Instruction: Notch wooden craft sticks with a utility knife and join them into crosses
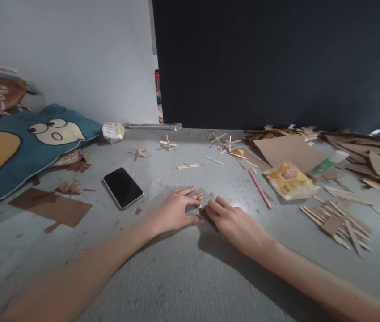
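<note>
My left hand (175, 211) rests low over the grey table with thumb and forefinger curved round the two ends of a small pale piece of wooden stick (199, 209). Its other fingers stretch forward. From the right, my right hand (233, 220) comes up against the same piece, its fingers curled together in a pinch. What lies between those fingertips is hidden. Just beyond the hands is a short stack of flat craft sticks (187, 166). Farther back stand small star-shaped pieces made of crossed sticks, one of them a stick star (168, 143).
A phone (123, 188) and a brown cardboard piece (51, 206) lie left, near a blue cushion (56, 129). On the right are a pink pencil (260, 189), a yellow packet (289, 180), a glue stick (329, 163) and a pile of craft sticks (352, 230). A dark panel (270, 62) rises behind.
</note>
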`<state>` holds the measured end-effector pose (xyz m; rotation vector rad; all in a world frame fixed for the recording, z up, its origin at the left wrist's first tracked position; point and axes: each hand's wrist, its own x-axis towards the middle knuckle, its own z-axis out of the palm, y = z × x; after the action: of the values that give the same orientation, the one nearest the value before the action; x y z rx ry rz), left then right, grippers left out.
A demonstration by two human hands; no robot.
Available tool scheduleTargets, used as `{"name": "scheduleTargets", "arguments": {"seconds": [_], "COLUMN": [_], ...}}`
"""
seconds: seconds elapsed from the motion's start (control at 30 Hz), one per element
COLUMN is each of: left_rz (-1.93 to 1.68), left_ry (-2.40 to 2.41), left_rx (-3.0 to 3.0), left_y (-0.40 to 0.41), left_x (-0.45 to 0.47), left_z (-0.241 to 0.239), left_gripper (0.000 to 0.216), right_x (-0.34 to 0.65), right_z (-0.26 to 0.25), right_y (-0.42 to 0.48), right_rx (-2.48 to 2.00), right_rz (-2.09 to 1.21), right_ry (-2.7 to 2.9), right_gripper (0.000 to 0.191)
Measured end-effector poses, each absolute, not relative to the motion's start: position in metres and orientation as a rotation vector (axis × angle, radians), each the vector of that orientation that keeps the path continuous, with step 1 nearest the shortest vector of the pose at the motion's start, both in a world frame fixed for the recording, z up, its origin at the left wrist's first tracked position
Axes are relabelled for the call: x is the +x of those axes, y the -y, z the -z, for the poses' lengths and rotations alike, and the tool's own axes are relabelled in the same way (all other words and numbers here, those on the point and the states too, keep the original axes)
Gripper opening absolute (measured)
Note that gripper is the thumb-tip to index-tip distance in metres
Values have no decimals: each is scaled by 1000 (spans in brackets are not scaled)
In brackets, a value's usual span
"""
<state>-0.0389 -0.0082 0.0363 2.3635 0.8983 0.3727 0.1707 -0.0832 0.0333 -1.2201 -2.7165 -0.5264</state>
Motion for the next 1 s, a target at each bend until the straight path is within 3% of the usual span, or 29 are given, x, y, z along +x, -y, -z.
{"name": "scheduleTargets", "arguments": {"seconds": [0.23,1.0], "left_rz": [-341,-281], "left_ry": [-928,-896], "left_rx": [2377,2476], "left_y": [12,12], "left_x": [-37,-42], "left_z": [-42,-33], "left_gripper": [43,58], "right_x": [157,168], "right_z": [-34,-35], "right_y": [95,94], "right_rx": [-1279,-1427], "right_rz": [748,481], "right_ry": [2733,2663], "right_gripper": [11,15]}}
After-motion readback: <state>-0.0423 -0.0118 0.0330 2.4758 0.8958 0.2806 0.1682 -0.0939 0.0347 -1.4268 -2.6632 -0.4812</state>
